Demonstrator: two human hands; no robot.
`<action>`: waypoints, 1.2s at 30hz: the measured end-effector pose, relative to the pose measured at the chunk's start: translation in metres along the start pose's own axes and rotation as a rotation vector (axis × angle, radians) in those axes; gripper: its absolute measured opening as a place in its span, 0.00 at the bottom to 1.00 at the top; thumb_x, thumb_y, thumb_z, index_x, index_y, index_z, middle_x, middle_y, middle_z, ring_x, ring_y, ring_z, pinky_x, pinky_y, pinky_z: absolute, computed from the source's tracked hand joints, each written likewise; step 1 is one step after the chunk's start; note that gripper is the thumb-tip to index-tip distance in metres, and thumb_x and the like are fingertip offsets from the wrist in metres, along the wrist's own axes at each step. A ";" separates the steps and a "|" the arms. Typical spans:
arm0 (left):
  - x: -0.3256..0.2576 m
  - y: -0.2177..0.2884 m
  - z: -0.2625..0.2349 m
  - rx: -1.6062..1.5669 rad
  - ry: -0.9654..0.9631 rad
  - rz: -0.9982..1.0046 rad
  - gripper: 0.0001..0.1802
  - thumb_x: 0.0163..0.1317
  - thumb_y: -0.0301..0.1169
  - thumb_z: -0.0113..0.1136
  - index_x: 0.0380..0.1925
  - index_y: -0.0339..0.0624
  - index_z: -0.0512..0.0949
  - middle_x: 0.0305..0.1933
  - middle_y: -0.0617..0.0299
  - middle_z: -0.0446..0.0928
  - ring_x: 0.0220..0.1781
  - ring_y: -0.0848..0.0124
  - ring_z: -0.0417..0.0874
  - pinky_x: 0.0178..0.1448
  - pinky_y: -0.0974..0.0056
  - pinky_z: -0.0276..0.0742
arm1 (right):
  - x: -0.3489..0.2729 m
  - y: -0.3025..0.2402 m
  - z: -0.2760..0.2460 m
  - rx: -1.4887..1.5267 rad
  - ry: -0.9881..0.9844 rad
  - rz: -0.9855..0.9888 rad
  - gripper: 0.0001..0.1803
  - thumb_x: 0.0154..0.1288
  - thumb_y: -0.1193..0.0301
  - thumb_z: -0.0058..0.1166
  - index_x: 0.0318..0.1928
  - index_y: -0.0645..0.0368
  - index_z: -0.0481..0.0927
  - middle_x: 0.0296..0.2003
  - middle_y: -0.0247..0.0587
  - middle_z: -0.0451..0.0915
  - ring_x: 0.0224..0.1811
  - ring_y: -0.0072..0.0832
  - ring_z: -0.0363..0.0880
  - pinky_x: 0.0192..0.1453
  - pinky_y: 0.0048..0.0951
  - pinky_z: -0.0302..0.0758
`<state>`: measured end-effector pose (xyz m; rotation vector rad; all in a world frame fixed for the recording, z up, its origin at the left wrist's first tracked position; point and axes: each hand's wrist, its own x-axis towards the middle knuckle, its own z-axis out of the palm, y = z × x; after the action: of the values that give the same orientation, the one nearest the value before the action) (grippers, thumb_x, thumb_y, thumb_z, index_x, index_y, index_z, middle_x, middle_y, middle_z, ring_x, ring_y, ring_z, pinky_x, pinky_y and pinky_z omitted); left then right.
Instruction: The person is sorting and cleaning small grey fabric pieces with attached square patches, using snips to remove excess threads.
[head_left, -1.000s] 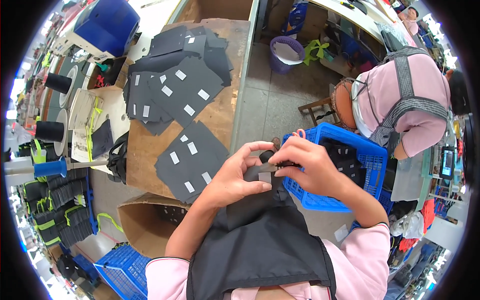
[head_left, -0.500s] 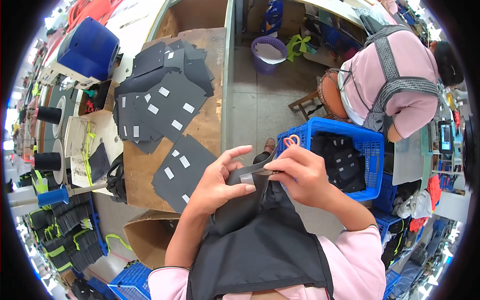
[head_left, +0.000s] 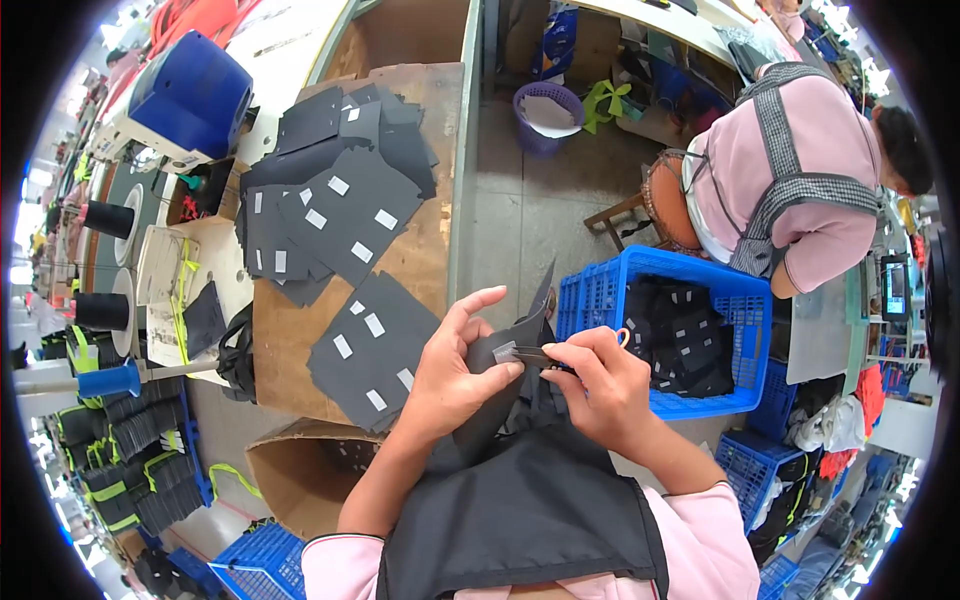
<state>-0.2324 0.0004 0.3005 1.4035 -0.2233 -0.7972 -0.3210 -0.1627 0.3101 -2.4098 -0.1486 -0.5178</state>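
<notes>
My left hand [head_left: 452, 372] holds up a dark grey cut fabric piece [head_left: 505, 365] with a small white label on it, thumb on top. My right hand [head_left: 598, 385] grips small scissors with an orange loop handle [head_left: 623, 338], their blades at the label on the piece. Both hands are above my lap, which is covered by a black apron [head_left: 525, 510]. To the left, a wooden table [head_left: 435, 190] carries stacks of similar dark pieces with white labels [head_left: 335, 215], and one pile lies close to my left hand [head_left: 372, 340].
A blue plastic crate [head_left: 665, 335] with dark pieces stands right of my hands. A seated person in a pink top [head_left: 790, 180] works at the upper right. A blue machine [head_left: 190, 85], black thread cones [head_left: 105, 218], a cardboard box [head_left: 300, 470] and more blue crates [head_left: 750, 470] surround me.
The view has shifted, so my hands sit lower in the picture. The fabric piece now stands more upright between them, and my left fingers have spread wider.
</notes>
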 end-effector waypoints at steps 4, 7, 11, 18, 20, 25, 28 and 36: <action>-0.001 -0.002 0.004 0.027 0.062 0.058 0.38 0.47 0.19 0.62 0.60 0.38 0.61 0.30 0.65 0.72 0.34 0.79 0.73 0.39 0.75 0.68 | -0.006 -0.002 0.011 0.005 0.054 0.108 0.16 0.46 0.77 0.63 0.39 0.58 0.76 0.31 0.37 0.73 0.24 0.32 0.74 0.24 0.29 0.70; -0.001 -0.005 0.003 0.036 0.076 0.060 0.37 0.47 0.19 0.62 0.60 0.38 0.61 0.31 0.65 0.72 0.35 0.79 0.73 0.41 0.74 0.68 | -0.012 -0.006 0.019 0.067 0.077 0.210 0.16 0.47 0.76 0.63 0.40 0.57 0.76 0.32 0.37 0.73 0.25 0.32 0.75 0.25 0.29 0.71; -0.001 -0.006 0.003 0.068 0.084 0.051 0.37 0.47 0.18 0.61 0.61 0.38 0.60 0.31 0.65 0.72 0.34 0.79 0.73 0.41 0.74 0.69 | -0.012 -0.010 0.027 0.084 0.108 0.279 0.15 0.50 0.76 0.62 0.39 0.57 0.75 0.33 0.39 0.72 0.27 0.32 0.75 0.28 0.28 0.72; -0.001 -0.011 0.004 -0.109 0.064 -0.003 0.38 0.47 0.18 0.62 0.61 0.37 0.59 0.31 0.64 0.73 0.35 0.78 0.75 0.41 0.74 0.70 | -0.001 -0.001 0.037 0.974 0.158 0.640 0.13 0.51 0.80 0.59 0.39 0.61 0.74 0.34 0.42 0.71 0.29 0.27 0.74 0.30 0.25 0.72; 0.001 -0.013 -0.002 -0.187 0.075 -0.031 0.39 0.47 0.18 0.63 0.61 0.37 0.59 0.31 0.63 0.73 0.35 0.78 0.75 0.42 0.74 0.70 | -0.005 0.000 0.030 0.821 0.145 0.547 0.14 0.51 0.79 0.60 0.39 0.60 0.75 0.32 0.41 0.71 0.29 0.27 0.75 0.30 0.24 0.72; 0.004 -0.012 -0.003 -0.192 0.070 -0.028 0.41 0.46 0.18 0.65 0.62 0.37 0.58 0.33 0.62 0.74 0.38 0.76 0.77 0.45 0.72 0.72 | -0.003 -0.007 0.021 0.152 0.044 0.292 0.12 0.49 0.78 0.62 0.36 0.59 0.77 0.29 0.37 0.71 0.24 0.28 0.73 0.26 0.26 0.70; 0.002 -0.013 -0.003 -0.135 0.075 -0.008 0.41 0.46 0.18 0.65 0.62 0.37 0.58 0.33 0.62 0.74 0.37 0.77 0.77 0.44 0.73 0.72 | 0.001 -0.007 0.023 0.066 0.038 0.243 0.12 0.49 0.76 0.62 0.36 0.57 0.77 0.28 0.37 0.71 0.24 0.33 0.75 0.25 0.32 0.71; 0.001 -0.015 -0.007 -0.146 0.109 -0.007 0.41 0.46 0.18 0.65 0.61 0.37 0.59 0.32 0.63 0.74 0.36 0.77 0.76 0.43 0.73 0.71 | -0.007 -0.004 0.020 0.121 -0.003 0.241 0.13 0.48 0.76 0.62 0.36 0.57 0.76 0.27 0.37 0.71 0.22 0.33 0.74 0.24 0.31 0.70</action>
<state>-0.2326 0.0057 0.2851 1.3057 -0.0748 -0.7258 -0.3218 -0.1467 0.2960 -2.2712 0.1058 -0.3827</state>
